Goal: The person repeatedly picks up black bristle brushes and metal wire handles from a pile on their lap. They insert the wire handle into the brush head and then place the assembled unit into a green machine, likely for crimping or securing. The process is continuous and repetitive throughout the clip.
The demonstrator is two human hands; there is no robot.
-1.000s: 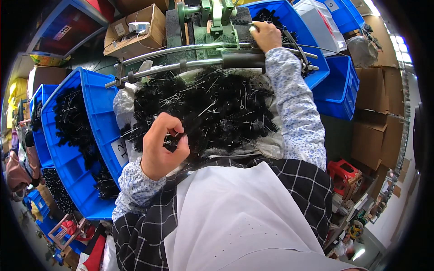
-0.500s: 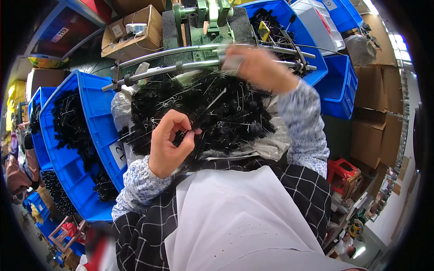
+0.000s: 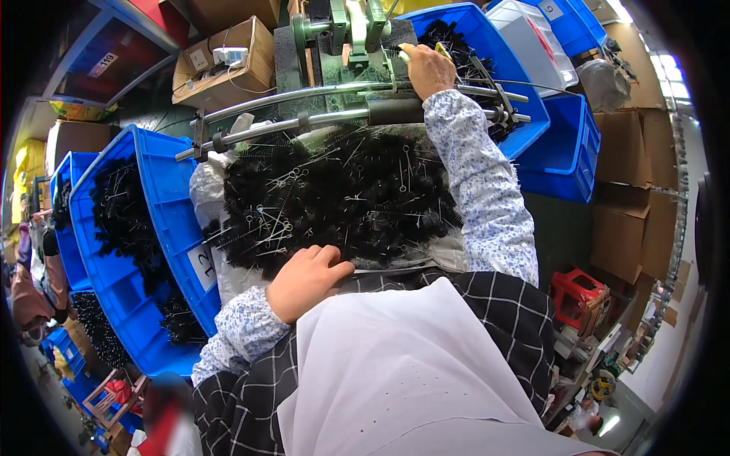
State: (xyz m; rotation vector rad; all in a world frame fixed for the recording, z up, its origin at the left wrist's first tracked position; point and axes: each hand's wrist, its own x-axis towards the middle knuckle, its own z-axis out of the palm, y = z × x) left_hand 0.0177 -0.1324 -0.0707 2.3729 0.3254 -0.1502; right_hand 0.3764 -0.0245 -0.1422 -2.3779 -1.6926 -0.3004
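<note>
A pile of black wire brushes (image 3: 365,190) with looped metal ends lies in front of me on a pale plastic sheet (image 3: 205,186). At the pile's near edge rests my left hand (image 3: 310,281), its fingers curled together; whatever is under them is hidden. My right hand (image 3: 431,70) reaches across two metal rods (image 3: 327,118) to the right side of a green machine (image 3: 356,34). Its fingers are pinched by the machine, and a pale cover shows on one fingertip. What the pinch holds is too small to make out.
On the left stands a blue bin (image 3: 163,182) holding more black brushes. Another blue bin (image 3: 525,95) with brushes is beyond my right arm, near a smaller blue bin (image 3: 566,152). A cardboard box (image 3: 220,83) sits left of the machine. A red stool (image 3: 578,296) is at right.
My right hand has moved up and away from over the rods to the machine's side. My left hand has dropped from a raised pinch over the pile to its near edge.
</note>
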